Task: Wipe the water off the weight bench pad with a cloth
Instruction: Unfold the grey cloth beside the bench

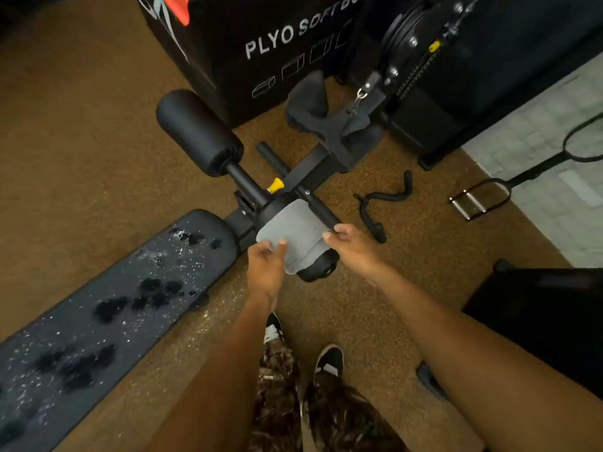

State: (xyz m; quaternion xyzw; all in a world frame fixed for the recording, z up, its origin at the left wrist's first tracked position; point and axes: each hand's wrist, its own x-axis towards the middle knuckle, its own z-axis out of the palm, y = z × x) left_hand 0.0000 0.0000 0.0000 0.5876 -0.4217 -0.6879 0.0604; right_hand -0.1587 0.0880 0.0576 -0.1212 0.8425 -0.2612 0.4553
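The dark weight bench pad runs from the lower left toward the centre, covered in water drops and dark wet patches. A folded grey cloth lies draped over the near foam roller at the bench's end. My left hand pinches the cloth's near left corner. My right hand holds the cloth's right edge with thumb and fingers. Both hands sit to the right of the pad's end, off the wet surface.
A second foam roller sticks out beyond the bench. A black plyo box and cable machine stand behind. A curl handle and row handle lie on the brown floor at right. My shoes are below.
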